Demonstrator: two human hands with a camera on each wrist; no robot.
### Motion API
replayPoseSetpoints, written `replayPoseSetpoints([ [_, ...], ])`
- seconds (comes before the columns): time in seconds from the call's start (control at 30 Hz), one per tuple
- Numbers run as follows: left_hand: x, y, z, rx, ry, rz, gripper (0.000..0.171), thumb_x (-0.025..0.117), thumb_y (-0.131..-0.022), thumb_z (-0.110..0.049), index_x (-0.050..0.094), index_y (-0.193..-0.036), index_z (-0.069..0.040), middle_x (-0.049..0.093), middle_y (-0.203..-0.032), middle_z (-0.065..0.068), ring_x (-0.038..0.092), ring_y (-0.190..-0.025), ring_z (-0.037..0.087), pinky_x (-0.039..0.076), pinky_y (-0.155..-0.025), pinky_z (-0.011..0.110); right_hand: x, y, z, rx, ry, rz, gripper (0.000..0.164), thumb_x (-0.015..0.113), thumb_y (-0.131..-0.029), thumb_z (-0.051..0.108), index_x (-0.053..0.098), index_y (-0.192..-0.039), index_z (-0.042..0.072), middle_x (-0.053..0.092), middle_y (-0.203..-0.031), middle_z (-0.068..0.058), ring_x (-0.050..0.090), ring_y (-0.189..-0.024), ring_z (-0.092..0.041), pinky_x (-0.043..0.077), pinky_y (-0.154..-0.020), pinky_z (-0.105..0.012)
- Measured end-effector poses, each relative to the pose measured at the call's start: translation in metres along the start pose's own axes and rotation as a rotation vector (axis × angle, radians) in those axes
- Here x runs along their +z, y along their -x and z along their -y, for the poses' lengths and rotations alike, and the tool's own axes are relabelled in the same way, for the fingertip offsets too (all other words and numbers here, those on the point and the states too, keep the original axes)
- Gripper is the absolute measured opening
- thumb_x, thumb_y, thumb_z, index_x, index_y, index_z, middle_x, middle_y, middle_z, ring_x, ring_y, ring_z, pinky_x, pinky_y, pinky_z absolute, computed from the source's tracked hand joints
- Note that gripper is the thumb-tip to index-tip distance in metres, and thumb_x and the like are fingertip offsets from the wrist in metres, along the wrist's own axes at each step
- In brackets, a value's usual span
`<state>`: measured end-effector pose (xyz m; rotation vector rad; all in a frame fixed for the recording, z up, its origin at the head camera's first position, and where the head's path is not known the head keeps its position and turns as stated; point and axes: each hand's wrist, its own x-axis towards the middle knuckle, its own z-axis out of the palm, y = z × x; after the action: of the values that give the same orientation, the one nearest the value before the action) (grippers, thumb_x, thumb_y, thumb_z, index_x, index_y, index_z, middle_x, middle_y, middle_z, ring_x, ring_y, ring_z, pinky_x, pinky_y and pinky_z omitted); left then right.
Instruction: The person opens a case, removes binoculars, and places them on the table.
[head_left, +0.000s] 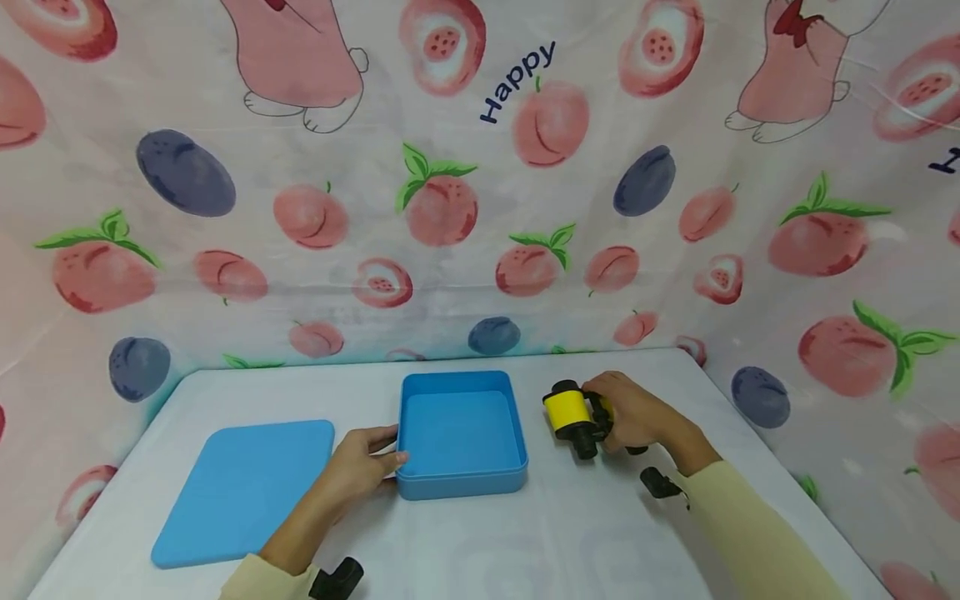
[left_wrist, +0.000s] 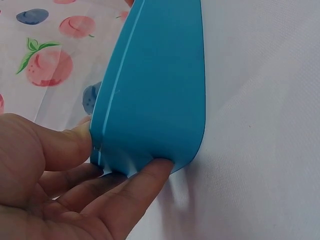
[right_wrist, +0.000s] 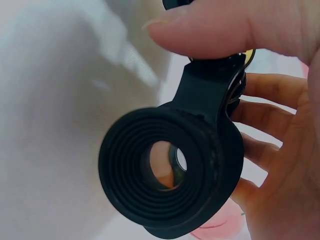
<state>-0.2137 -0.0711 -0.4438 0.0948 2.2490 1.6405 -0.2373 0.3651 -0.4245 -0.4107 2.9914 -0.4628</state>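
A square blue box [head_left: 462, 485] with no cover on it stands on the white table, its inside bare. My left hand [head_left: 358, 465] grips its left side. In the left wrist view the thumb lies at the rim of the box [left_wrist: 155, 75] and the fingers press against its outer wall. To the right of the box, my right hand [head_left: 637, 412] holds yellow and black binoculars [head_left: 567, 410]. One dark ringed eyepiece [right_wrist: 117, 172] faces the right wrist camera, with the thumb over the bridge and the fingers around the far side.
A flat blue lid [head_left: 243, 492] lies on the table [head_left: 570, 542] left of the box, close by the left forearm. Behind the table hangs a fruit-print cloth [head_left: 442, 325]. Dark wrist cameras are strapped near both sleeves.
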Motion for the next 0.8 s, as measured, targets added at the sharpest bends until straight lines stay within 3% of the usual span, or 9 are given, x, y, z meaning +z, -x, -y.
replayPoseSetpoints([
  [0.8, -0.0002, -0.0007, 0.0001, -0.008, 0.0, 0.026, 0.057, 0.057, -0.106, -0.004, 0.035, -0.157, 0.01, 0.036, -0.162, 0.033, 0.052, -0.14, 0.05, 0.058, -0.095, 0.055, 0.0033, -0.0038, 0.0002, 0.035, 0.013, 0.03, 0.09, 0.091, -0.062, 0.009, 0.055, -0.145, 0.005, 0.054, -0.148, -0.015, 0.05, -0.132, -0.035, 0.046, -0.114, -0.062],
])
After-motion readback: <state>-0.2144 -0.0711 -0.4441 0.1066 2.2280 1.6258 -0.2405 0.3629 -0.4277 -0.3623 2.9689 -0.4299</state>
